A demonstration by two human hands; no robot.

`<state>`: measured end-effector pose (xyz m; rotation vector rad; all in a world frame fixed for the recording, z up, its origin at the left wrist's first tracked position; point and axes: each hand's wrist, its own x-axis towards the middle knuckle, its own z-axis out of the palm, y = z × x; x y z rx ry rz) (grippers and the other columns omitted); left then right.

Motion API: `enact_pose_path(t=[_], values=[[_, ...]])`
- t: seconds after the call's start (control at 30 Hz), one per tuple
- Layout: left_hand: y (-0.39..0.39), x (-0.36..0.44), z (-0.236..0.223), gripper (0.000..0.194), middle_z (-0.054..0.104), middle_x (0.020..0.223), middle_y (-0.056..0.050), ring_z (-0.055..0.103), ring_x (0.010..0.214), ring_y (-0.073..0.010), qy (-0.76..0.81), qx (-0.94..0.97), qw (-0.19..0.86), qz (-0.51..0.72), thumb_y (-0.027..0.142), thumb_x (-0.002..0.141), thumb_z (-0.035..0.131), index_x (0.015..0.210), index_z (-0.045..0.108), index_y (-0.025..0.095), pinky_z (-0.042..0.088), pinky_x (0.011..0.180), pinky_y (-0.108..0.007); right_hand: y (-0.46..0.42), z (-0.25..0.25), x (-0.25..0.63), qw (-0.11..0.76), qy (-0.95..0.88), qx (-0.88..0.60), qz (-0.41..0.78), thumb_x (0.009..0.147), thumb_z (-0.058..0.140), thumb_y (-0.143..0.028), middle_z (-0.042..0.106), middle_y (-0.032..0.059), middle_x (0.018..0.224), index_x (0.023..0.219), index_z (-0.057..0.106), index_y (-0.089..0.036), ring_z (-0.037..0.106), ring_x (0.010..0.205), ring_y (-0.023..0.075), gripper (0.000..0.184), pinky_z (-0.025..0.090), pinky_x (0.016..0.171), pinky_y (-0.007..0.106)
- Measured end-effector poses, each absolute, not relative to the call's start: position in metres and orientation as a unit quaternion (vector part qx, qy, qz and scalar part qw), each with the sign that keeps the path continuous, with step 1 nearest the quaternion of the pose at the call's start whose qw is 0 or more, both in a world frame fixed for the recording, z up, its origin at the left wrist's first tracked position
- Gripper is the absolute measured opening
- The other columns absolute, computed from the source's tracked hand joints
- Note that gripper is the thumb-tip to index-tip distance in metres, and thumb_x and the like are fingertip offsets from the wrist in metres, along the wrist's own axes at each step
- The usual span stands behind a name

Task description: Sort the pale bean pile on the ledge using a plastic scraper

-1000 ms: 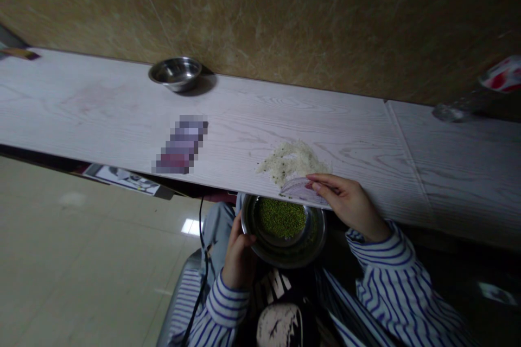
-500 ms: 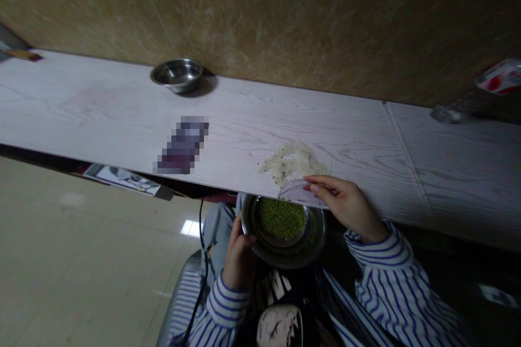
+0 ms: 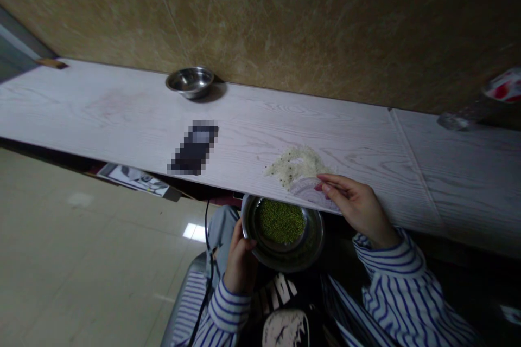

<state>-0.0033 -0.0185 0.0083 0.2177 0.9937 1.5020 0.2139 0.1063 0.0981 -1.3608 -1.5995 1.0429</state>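
My left hand [image 3: 241, 257] grips the left rim of a steel bowl [image 3: 315, 246], tucked below the table's front edge. Green mung beans [image 3: 281, 221] cover the bowl's bottom. Between the fingertips of my right hand [image 3: 360, 203] is a clear, round plastic lid [image 3: 308, 193], lying low over the table's edge above the bowl. Just beyond the lid a loose pile of white rice [image 3: 303, 161] is spread on the tabletop, with a few dark green beans scattered in it. The lid overlaps the near side of this pile.
On the pale wood-grain table [image 3: 134, 130] a second steel bowl [image 3: 190, 84] stands by the wall. A pixelated dark flat object [image 3: 195, 149] lies nearer the front edge. At the far right a clear bottle [image 3: 474, 111] with a red and white label lies against the wall. A cable [image 3: 208, 260] hangs at my left.
The view has shifted slightly, so the table and its things sit a little farther right. Both hands keep their grips; the lid stays at the near side of the rice.
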Motion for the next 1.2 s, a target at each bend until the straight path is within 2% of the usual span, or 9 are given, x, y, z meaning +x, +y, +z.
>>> enact_pose_path(t=[0.17,0.43,0.57,0.7,0.87,0.93,1.0,1.07,1.2], values=[[-0.025,-0.012,0.010,0.053,0.074,0.124,-0.009,0.059,0.125,-0.0380,0.454,0.071,0.584,0.668,0.025,0.068,0.070,0.120,0.072,0.024,0.045,0.107,-0.052,0.104,0.100,0.201,0.382,-0.638,-0.528,0.409,0.085,0.072,-0.050,0.082,0.0120,0.092,0.108,0.079,-0.019,0.078,0.087,0.0257,0.039,0.063,0.081,0.040],[-0.032,-0.041,0.008,0.047,0.075,0.115,-0.008,0.061,0.119,-0.0364,0.464,0.052,0.555,0.689,0.028,0.068,0.070,0.114,0.074,0.024,0.047,0.102,-0.048,0.109,0.112,0.170,0.362,-0.675,-0.497,0.408,0.087,0.067,-0.043,0.082,0.0120,0.096,0.112,0.079,-0.018,0.077,0.089,0.0254,0.037,0.063,0.083,0.041],[-0.035,-0.061,0.003,0.039,0.076,0.101,-0.006,0.064,0.107,-0.0332,0.466,0.045,0.514,0.719,0.030,0.067,0.069,0.105,0.077,0.023,0.049,0.096,-0.045,0.115,0.122,0.150,0.347,-0.709,-0.466,0.400,0.089,0.063,-0.036,0.082,0.0113,0.096,0.113,0.078,-0.017,0.077,0.088,0.0237,0.034,0.063,0.083,0.038],[-0.040,-0.083,0.001,0.027,0.077,0.094,-0.005,0.065,0.099,-0.0294,0.488,0.015,0.470,0.735,0.030,0.070,0.069,0.094,0.079,0.022,0.048,0.097,-0.045,0.120,0.131,0.126,0.327,-0.753,-0.440,0.364,0.092,0.058,-0.033,0.082,0.0093,0.091,0.115,0.077,-0.018,0.076,0.086,0.0224,0.034,0.061,0.080,0.036],[-0.050,-0.115,0.004,0.028,0.075,0.084,-0.005,0.067,0.103,-0.0350,0.488,-0.012,0.450,0.747,0.033,0.060,0.073,0.086,0.078,0.022,0.053,0.091,-0.048,0.128,0.146,0.087,0.255,-0.816,-0.403,0.326,0.092,0.048,-0.024,0.081,0.0070,0.090,0.124,0.075,-0.017,0.075,0.082,0.0199,0.041,0.059,0.080,0.034],[-0.055,-0.127,0.002,0.016,0.070,0.071,-0.003,0.068,0.098,-0.0339,0.508,-0.002,0.414,0.756,0.034,0.061,0.073,0.074,0.074,0.024,0.054,0.090,-0.047,0.134,0.150,0.069,0.216,-0.838,-0.390,0.313,0.092,0.046,-0.021,0.081,0.0062,0.092,0.127,0.073,-0.018,0.075,0.082,0.0195,0.045,0.058,0.082,0.034],[-0.061,-0.138,-0.002,0.011,0.067,0.066,-0.002,0.068,0.093,-0.0330,0.516,0.002,0.395,0.760,0.034,0.063,0.073,0.068,0.071,0.025,0.054,0.087,-0.047,0.141,0.152,0.052,0.178,-0.857,-0.380,0.299,0.092,0.045,-0.019,0.082,0.0067,0.097,0.131,0.072,-0.019,0.075,0.088,0.0204,0.048,0.058,0.087,0.035],[-0.066,-0.148,-0.006,0.010,0.068,0.067,-0.002,0.068,0.093,-0.0328,0.518,0.012,0.383,0.765,0.034,0.065,0.072,0.071,0.072,0.025,0.054,0.087,-0.047,0.149,0.152,0.036,0.141,-0.870,-0.377,0.284,0.090,0.044,-0.016,0.081,0.0073,0.110,0.135,0.070,-0.020,0.075,0.097,0.0214,0.052,0.057,0.094,0.035],[-0.073,-0.164,-0.014,0.019,0.071,0.072,-0.002,0.068,0.091,-0.0335,0.513,0.046,0.372,0.772,0.034,0.064,0.070,0.081,0.075,0.027,0.054,0.084,-0.049,0.167,0.148,0.004,0.072,-0.896,-0.362,0.249,0.090,0.041,-0.012,0.067,0.0060,0.142,0.143,0.064,-0.022,0.065,0.127,0.0230,0.059,0.046,0.112,0.035]])
